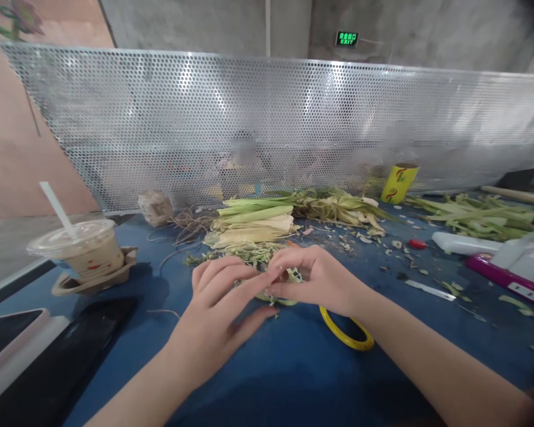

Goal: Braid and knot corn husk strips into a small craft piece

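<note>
From my remote station I record both hands meeting at the centre of the frame, above the blue worktop (289, 367). The left hand (211, 311) is partly spread: fingers long and slightly bent, thumb well apart below them; whether it has hold of anything, I cannot tell. The right hand (327, 279) is curled, its thumb and forefinger drawn in close at the left forefinger's tip; anything pinched there is hidden from me. A pale green strip (289, 302) shows just beneath the right hand, at mid-frame, partly covered. Directly behind the hands I find small green sprigs (251, 254), and beyond them stacked husks (251, 220). A yellow loop (347, 335) rests below the right wrist. At left of the frame I note a lidded cup (93, 255) in a cardboard holder (71, 287); at right, a purple power strip (493, 276).
</note>
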{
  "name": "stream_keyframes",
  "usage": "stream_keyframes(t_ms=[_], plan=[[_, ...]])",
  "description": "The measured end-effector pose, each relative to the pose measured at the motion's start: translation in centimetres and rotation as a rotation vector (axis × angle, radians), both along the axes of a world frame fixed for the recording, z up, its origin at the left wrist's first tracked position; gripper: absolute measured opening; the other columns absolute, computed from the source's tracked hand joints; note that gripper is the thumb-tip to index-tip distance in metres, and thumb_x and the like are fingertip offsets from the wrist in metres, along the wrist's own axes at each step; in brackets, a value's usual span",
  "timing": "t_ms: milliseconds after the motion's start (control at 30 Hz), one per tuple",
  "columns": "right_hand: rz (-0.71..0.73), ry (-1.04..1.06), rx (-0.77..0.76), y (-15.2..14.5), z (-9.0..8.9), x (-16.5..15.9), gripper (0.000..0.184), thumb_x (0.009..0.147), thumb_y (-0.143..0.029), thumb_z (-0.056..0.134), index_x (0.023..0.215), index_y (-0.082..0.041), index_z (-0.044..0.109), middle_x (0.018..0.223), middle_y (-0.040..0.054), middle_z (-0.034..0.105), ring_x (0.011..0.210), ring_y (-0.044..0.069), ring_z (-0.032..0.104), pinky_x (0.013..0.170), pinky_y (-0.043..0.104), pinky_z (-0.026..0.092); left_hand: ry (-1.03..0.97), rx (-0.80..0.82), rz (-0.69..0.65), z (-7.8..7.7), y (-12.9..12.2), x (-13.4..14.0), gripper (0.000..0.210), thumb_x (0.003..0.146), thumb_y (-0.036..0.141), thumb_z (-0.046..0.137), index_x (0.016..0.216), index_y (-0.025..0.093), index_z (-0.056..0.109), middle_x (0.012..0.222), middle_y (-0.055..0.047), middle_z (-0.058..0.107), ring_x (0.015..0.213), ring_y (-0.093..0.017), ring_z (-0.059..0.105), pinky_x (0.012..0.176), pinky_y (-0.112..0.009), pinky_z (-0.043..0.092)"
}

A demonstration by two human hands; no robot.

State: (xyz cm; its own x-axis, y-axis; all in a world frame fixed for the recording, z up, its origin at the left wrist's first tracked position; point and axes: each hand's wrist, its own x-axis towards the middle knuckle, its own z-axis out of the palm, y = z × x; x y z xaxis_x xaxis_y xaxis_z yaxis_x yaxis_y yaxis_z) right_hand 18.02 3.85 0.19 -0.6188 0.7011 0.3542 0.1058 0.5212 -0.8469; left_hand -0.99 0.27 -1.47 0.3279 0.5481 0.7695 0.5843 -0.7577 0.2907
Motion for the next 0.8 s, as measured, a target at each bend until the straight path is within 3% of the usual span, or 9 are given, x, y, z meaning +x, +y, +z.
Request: stream_keyframes(t_ms=[100, 300, 367, 533, 600, 700, 800], plan=[[0.012, -0.033, -0.04, -0.2, 0.1, -0.1, 0.009, 0.074, -0.026, 0.062, 0.074, -0.018, 0.066, 0.072, -0.0003, 0.06, 0.07, 0.012, 0.053, 0.064, 0.025, 0.043, 0.033, 0.022, 0.032, -0.1, 0.2, 0.0, 0.038, 0.065, 0.019, 0.071, 0.098, 0.039, 0.067, 0.08, -0.001, 0.072, 0.085, -0.025, 0.06, 0.084, -0.036, 0.037], [0.002, 0.021, -0.241, -0.2, -0.7, -0.6, 0.018, 0.078, -0.033, 0.058, 0.078, -0.017, 0.067, 0.075, 0.0012, 0.064, 0.073, 0.013, 0.057, 0.069, 0.026, 0.044, 0.087, 0.163, 0.228, -0.2, 0.3, 0.0, 0.03, 0.066, 0.023, 0.071, 0.091, 0.039, 0.069, 0.088, 0.0, 0.071, 0.086, -0.023, 0.062, 0.085, -0.036, 0.034], [-0.075, 0.002, -0.199, -0.2, -0.9, -0.9, 0.018, 0.076, -0.033, 0.06, 0.077, -0.018, 0.068, 0.075, 0.0008, 0.064, 0.073, 0.014, 0.057, 0.07, 0.026, 0.043, 0.122, 0.187, 0.258, -0.3, 0.4, 0.1, 0.03, 0.066, 0.021, 0.072, 0.091, 0.037, 0.068, 0.085, 0.002, 0.071, 0.084, -0.022, 0.063, 0.084, -0.035, 0.033], [-0.192, 0.067, -0.109, -0.3, -1.1, -1.3, 0.011, 0.072, -0.029, 0.065, 0.074, -0.021, 0.072, 0.082, 0.0008, 0.064, 0.081, 0.015, 0.059, 0.075, 0.026, 0.044, 0.31, 0.462, 0.244, -0.3, 0.7, 0.6, 0.026, 0.072, 0.012, 0.065, 0.095, 0.024, 0.062, 0.088, 0.0, 0.07, 0.083, -0.02, 0.061, 0.076, -0.034, 0.036], [-0.2, 0.087, -0.097, 0.0, -1.1, -1.1, 0.011, 0.072, -0.028, 0.065, 0.076, -0.022, 0.072, 0.086, 0.0016, 0.066, 0.084, 0.016, 0.06, 0.077, 0.027, 0.045, 0.338, 0.392, 0.246, -0.4, 0.9, 0.6, 0.03, 0.075, 0.016, 0.063, 0.103, 0.02, 0.056, 0.097, -0.004, 0.067, 0.091, -0.021, 0.058, 0.08, -0.035, 0.036], [-0.274, 0.088, -0.071, 0.8, -1.1, -0.3, 0.013, 0.071, -0.03, 0.065, 0.079, -0.022, 0.072, 0.085, 0.0026, 0.07, 0.085, 0.018, 0.062, 0.078, 0.028, 0.047, 0.369, 0.132, 0.267, -0.7, 1.1, 0.4, 0.046, 0.075, 0.035, 0.061, 0.114, 0.017, 0.045, 0.109, -0.011, 0.059, 0.103, -0.025, 0.05, 0.084, -0.038, 0.036], [-0.355, 0.082, -0.052, 1.6, -1.0, 0.6, 0.016, 0.071, -0.034, 0.065, 0.081, -0.023, 0.072, 0.087, 0.0033, 0.071, 0.09, 0.021, 0.063, 0.08, 0.03, 0.047, 0.433, -0.116, 0.264, -1.4, 1.3, 0.5, 0.049, 0.066, 0.054, 0.062, 0.097, 0.018, 0.049, 0.096, -0.008, 0.058, 0.096, -0.027, 0.05, 0.079, -0.041, 0.035]])
